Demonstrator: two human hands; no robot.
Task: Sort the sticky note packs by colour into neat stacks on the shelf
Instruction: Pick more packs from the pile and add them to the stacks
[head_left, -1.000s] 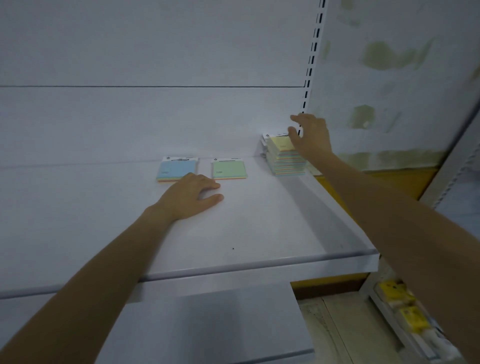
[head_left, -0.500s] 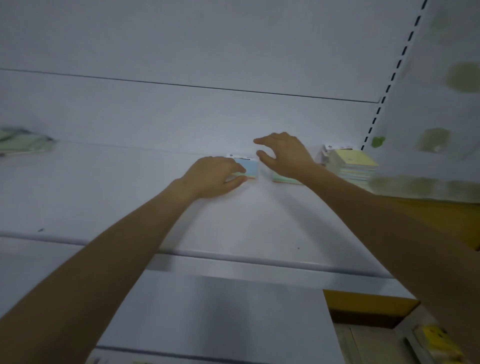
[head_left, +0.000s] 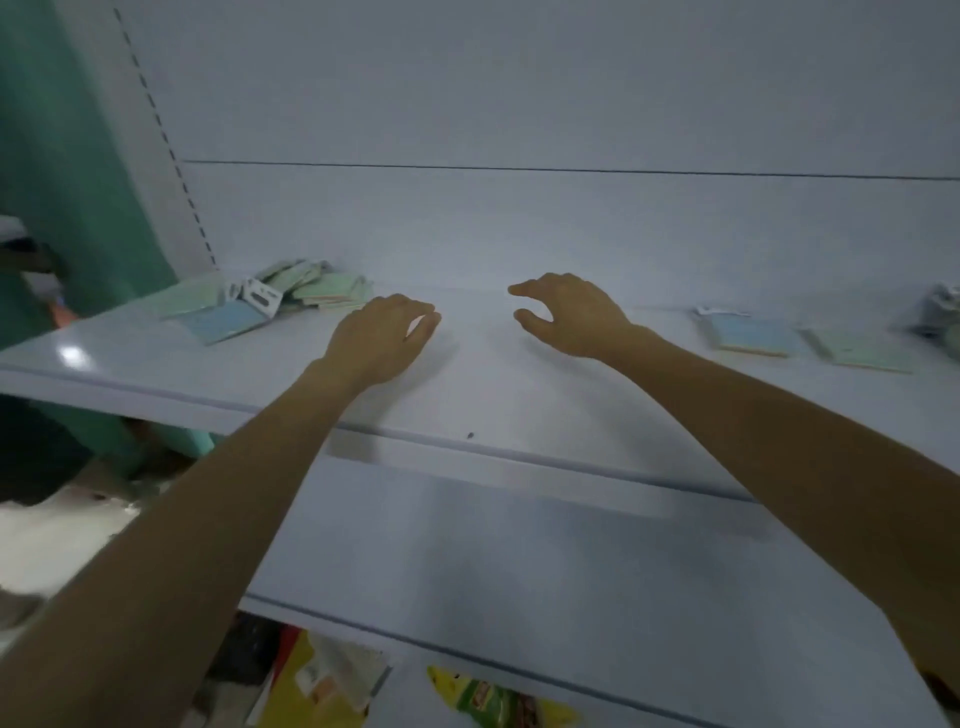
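Left hand (head_left: 384, 338) and right hand (head_left: 571, 317) hover empty, grips loosely spread. I'd lift one pack from the messy pile (head_left: 332, 291), check colour, square edges.

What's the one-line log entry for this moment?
left hand: open, empty | right hand: open, empty | loose pile: shelf left | blue pack, green pack: shelf right

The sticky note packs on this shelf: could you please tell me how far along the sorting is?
Barely started. On the right, a blue pack and a green pack lie side by side. The left hand and right hand hold nothing. The jumbled pile at the left end of the shelf awaits sorting.
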